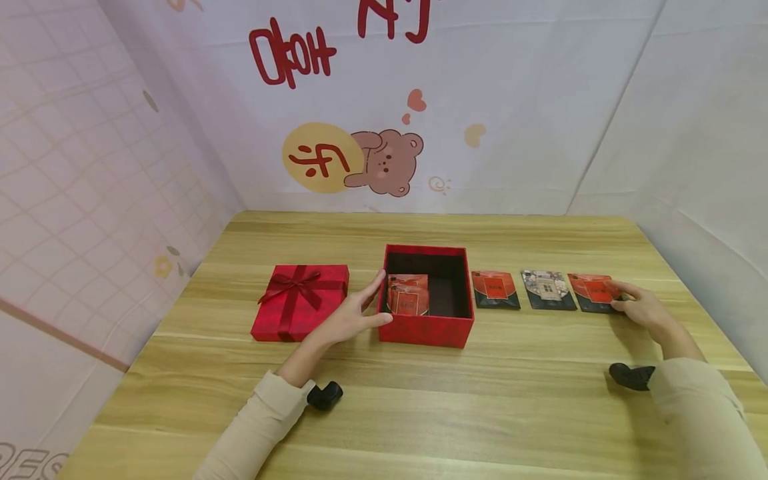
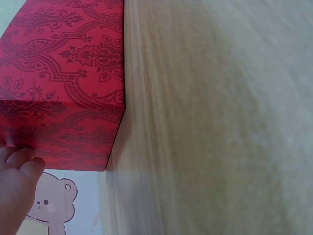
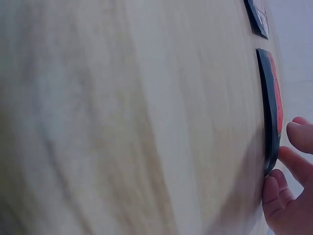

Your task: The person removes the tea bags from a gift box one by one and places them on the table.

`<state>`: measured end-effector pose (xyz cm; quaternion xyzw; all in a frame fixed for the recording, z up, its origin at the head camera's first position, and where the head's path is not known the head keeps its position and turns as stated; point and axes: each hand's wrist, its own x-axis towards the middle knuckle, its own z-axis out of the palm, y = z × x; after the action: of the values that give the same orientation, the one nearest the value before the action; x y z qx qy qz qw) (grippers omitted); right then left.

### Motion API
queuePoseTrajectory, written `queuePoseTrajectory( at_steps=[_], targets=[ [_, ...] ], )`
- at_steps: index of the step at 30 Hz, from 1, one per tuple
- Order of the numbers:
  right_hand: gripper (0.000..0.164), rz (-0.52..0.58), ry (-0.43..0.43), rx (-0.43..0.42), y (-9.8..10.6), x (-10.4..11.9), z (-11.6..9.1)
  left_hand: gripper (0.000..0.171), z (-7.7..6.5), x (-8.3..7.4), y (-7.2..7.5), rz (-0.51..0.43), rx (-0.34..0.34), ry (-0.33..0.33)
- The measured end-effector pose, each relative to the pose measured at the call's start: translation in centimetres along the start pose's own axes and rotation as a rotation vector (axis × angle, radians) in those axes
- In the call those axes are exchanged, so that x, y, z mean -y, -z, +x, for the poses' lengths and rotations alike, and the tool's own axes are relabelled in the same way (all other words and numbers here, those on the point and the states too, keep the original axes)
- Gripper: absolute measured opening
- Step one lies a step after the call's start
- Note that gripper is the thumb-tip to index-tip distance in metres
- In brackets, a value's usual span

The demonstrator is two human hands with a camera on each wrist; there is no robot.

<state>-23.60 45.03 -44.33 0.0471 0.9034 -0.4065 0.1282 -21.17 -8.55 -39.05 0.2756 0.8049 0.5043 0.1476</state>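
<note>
A red patterned box [image 1: 423, 331] stands without its lid at the middle of the table, with red-and-black packets [image 1: 409, 301] lying inside its left part. My left hand [image 1: 359, 313] is at the box's left side, thumb and fingers spread; in the left wrist view its fingertips rest against the patterned wall [image 2: 63, 132]. On the right, my right hand [image 1: 642, 308] reaches the right edge of a red-and-black packet [image 1: 591, 292] that lies flat. The right wrist view has the fingertips [image 3: 275, 183] right at that packet's end, the thumb close above it.
Left of the box lies a red lid [image 1: 321, 301] with a dark red bow. A floral packet [image 1: 547, 290] and another red-and-black packet [image 1: 495, 290] lie in a row between the box and my right hand. Printed white cloth [image 1: 510, 87] hangs behind the wooden table [image 1: 456, 413].
</note>
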Motion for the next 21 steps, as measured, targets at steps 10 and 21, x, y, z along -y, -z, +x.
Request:
queuePoseTrajectory(
  at_steps=[10,21],
  targets=[
    [0.059,0.045,0.049,-0.054,0.4,0.6,-0.8,0.077,-0.1,-0.1,0.1,0.005,0.009,0.009],
    [0.061,0.092,0.198,-0.134,-0.8,5.3,-0.9,0.077,0.0,0.2,0.0,-0.001,0.006,0.001]
  ],
)
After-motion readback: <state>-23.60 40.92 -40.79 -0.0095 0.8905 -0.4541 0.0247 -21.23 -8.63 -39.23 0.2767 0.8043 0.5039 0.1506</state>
